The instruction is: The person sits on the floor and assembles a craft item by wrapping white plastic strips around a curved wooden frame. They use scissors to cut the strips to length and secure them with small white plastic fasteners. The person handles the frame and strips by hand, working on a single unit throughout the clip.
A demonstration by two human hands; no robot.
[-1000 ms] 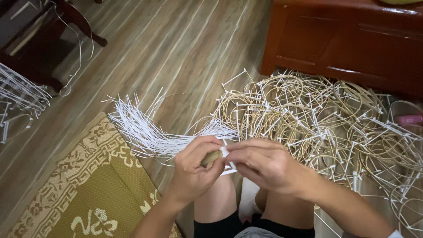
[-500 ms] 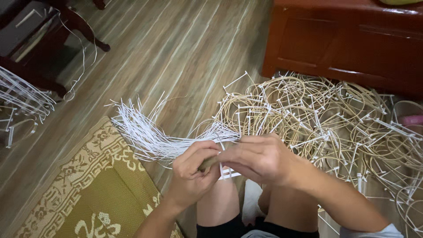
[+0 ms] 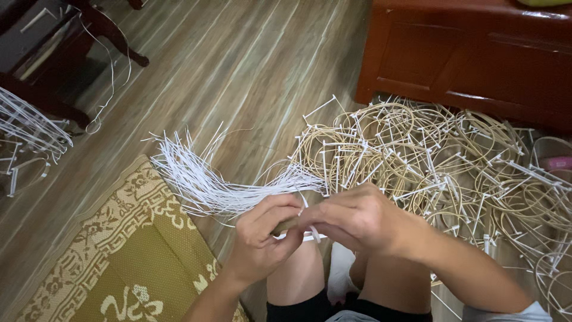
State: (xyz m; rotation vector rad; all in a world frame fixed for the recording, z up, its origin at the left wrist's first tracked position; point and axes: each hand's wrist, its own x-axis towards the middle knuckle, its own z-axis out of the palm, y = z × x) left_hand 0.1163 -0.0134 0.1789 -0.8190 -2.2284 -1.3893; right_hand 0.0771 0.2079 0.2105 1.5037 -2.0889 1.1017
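My left hand [image 3: 262,238] grips a tan cane piece [image 3: 288,225] and one end of a bundle of white plastic ties [image 3: 202,179], which fans out to the left over the floor. My right hand [image 3: 351,217] meets it just above my knees, fingers pinching a white tie [image 3: 310,226] around the same cane piece. Both hands touch each other. Beyond them lies a big heap of tan cane rings [image 3: 429,161] bound with white ties.
A dark red wooden cabinet [image 3: 476,53] stands at the back right. A green and gold patterned mat [image 3: 101,262] lies at the front left. Dark chair legs [image 3: 101,30] and a white wire frame [image 3: 30,131] sit at the far left on the wood floor.
Both hands have stayed together over my knees, shifting slightly as the fingers work the white tie. The bundle of ties has barely moved.
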